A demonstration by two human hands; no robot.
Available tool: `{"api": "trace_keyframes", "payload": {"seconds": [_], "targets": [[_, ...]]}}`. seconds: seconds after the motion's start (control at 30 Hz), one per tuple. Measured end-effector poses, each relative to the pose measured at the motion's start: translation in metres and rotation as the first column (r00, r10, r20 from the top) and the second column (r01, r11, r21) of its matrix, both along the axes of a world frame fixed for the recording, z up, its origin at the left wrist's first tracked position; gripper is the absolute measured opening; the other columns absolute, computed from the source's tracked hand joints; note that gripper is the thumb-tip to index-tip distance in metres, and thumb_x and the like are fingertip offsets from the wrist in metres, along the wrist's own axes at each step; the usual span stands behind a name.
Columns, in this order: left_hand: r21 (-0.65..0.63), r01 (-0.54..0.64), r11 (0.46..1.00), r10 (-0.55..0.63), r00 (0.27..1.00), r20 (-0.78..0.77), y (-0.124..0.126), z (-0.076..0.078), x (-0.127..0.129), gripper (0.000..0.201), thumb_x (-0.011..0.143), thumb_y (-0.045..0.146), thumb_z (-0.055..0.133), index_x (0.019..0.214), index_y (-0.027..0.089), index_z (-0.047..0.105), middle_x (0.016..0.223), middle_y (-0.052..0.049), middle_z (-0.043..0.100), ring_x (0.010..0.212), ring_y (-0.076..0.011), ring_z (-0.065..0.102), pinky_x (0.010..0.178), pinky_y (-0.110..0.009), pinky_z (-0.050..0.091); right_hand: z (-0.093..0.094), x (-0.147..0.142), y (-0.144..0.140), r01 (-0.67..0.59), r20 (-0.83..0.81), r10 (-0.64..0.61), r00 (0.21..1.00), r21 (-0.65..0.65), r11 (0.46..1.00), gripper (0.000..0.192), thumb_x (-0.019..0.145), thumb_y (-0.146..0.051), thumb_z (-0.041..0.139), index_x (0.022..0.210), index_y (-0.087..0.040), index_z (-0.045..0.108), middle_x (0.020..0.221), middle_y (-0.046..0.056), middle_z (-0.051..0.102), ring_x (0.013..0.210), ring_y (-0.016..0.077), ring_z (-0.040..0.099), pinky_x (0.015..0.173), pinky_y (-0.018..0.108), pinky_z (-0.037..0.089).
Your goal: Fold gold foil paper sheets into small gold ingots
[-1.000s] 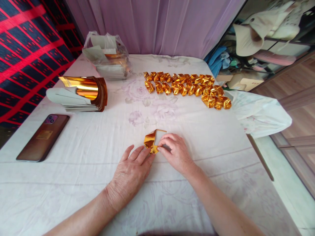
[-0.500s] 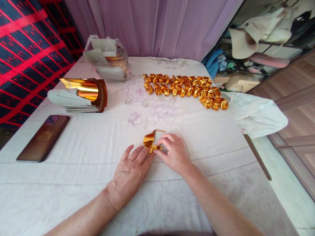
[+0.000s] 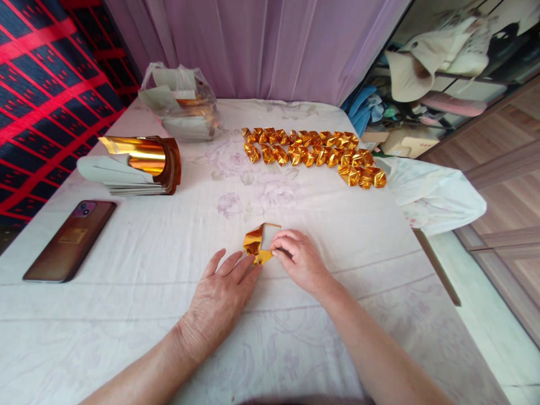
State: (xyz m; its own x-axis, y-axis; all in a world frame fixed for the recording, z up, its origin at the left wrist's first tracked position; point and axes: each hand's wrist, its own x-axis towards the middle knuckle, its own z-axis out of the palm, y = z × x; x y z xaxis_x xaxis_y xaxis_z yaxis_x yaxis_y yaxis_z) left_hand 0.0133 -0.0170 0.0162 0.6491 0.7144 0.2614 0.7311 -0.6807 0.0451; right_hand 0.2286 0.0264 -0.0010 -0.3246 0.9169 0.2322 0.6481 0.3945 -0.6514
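The left hand [image 3: 223,295] lies flat, fingers spread, fingertips on the near edge of a partly folded sheet of gold foil paper [image 3: 253,242]; the right hand [image 3: 301,261] pinches its near right corner between thumb and fingertips. Half a second ago the right thumb was closer to the left fingertips; now it has drawn rightward along the flap. The sheet remains mid-bench before the person, mirror-bright and creased, its pale backing showing. The bench [image 3: 358,242] wears a wrinkled, floral-printed white cloth. Beyond, crinkled, faceted foil nuggets [image 3: 299,156] form rows. Leftward are a smooth brown smartphone [image 3: 80,244], a curled stack of foil-faced paper [image 3: 147,156] and a filmy plastic bag [image 3: 206,87].
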Motion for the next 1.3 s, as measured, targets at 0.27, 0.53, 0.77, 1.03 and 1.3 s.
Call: {"api": "trace_keyframes", "payload": {"seconds": [0.27,0.53,0.77,1.03,1.3], "targets": [[0.007,0.029,1.0,-0.029,0.999,-0.013,0.0,-0.002,-0.002,0.028,0.089,0.014,0.057,0.116,0.021,0.065,0.123,-0.006,0.067,0.114,-0.0282,0.06,0.103,-0.052,0.04,-0.001,0.0,-0.001,-0.001,0.015,0.001,1.0,0.015,1.0,0.019,0.083,-0.006,0.058,0.085,-0.022,0.068,0.095,0.003,0.068,0.089,0.0171,0.063,0.082,0.032,0.048],[0.042,0.033,0.999,-0.034,0.999,0.013,0.001,-0.005,-0.003,0.026,0.092,0.015,0.052,0.114,0.02,0.066,0.122,-0.005,0.069,0.113,-0.0273,0.061,0.103,-0.05,0.039,0.0,-0.001,0.0,0.011,-0.008,-0.01,1.0,0.044,0.999,0.017,0.08,-0.006,0.06,0.082,-0.022,0.067,0.092,0.003,0.068,0.086,0.0169,0.064,0.079,0.032,0.048],[0.035,-0.005,0.999,0.002,0.997,0.08,0.005,-0.007,-0.003,0.022,0.094,0.021,0.054,0.112,0.023,0.067,0.121,-0.002,0.069,0.115,-0.0267,0.06,0.106,-0.049,0.037,-0.006,0.004,-0.003,0.197,-0.202,-0.162,0.966,0.166,0.966,0.028,0.074,-0.001,0.046,0.085,-0.024,0.059,0.093,0.004,0.066,0.092,0.0184,0.063,0.084,0.034,0.05],[0.026,-0.023,0.999,0.019,0.989,0.144,0.011,-0.008,-0.007,0.02,0.095,0.025,0.053,0.109,0.024,0.068,0.12,0.0,0.07,0.118,-0.0259,0.059,0.112,-0.049,0.031,-0.012,0.009,0.0,0.255,0.029,-0.266,0.964,0.196,0.947,0.044,0.068,0.002,0.04,0.101,-0.022,0.059,0.103,0.006,0.069,0.099,0.0229,0.06,0.088,0.039,0.047],[0.031,-0.082,0.996,0.078,0.991,0.113,0.015,-0.005,-0.012,0.025,0.096,0.027,0.05,0.112,0.022,0.068,0.125,-0.005,0.067,0.119,-0.0288,0.058,0.113,-0.053,0.027,-0.014,0.011,-0.001,0.236,0.049,-0.247,0.968,0.16,0.958,0.04,0.074,-0.003,0.044,0.104,-0.023,0.062,0.101,0.005,0.07,0.096,0.0228,0.061,0.084,0.038,0.045]]}}
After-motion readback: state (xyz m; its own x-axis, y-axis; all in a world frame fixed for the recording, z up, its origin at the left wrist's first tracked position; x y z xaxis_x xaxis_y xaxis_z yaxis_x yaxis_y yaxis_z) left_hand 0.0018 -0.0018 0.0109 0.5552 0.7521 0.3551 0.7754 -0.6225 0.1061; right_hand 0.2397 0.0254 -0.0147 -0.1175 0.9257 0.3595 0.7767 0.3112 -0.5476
